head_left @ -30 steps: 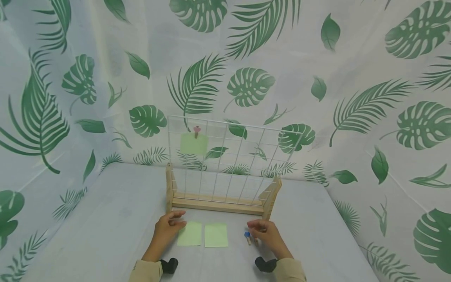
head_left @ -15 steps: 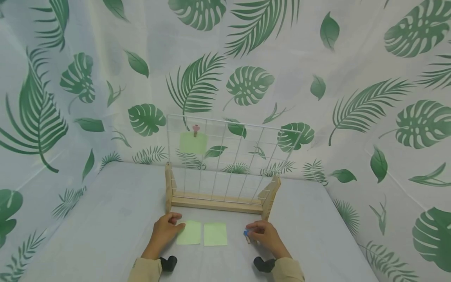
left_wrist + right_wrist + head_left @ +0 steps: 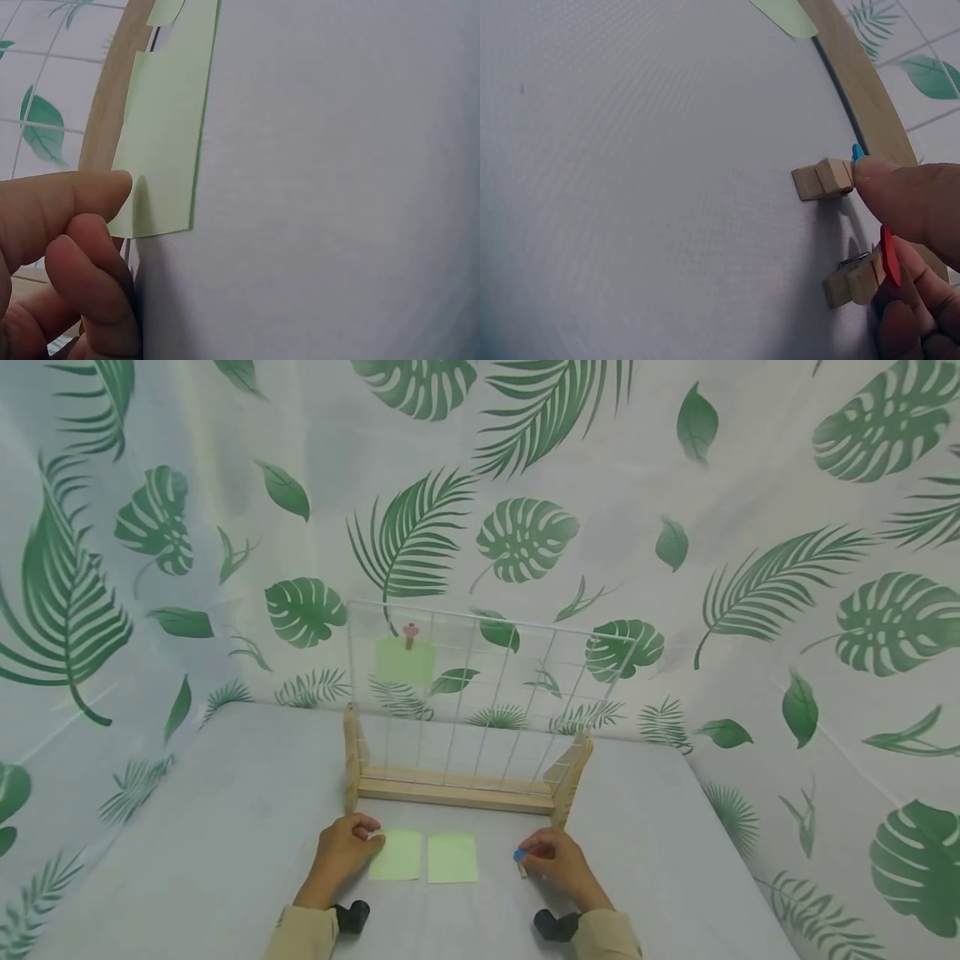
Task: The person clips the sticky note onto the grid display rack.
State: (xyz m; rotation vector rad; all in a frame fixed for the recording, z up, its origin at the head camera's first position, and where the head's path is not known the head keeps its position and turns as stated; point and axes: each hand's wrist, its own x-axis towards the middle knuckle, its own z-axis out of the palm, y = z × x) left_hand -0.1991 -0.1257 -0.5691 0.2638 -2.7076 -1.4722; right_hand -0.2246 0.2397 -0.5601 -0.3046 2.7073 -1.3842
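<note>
Green note (image 3: pixel 395 854) lifts at its edge under your left hand (image 3: pixel 341 852), which pinches it; your right hand (image 3: pixel 557 862) pinches the blue peg (image 3: pixel 825 178).

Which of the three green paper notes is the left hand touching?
The left note on the table: the left hand touches its edge. Its neighbour lies untouched; the third hangs clipped on the grid.
</note>
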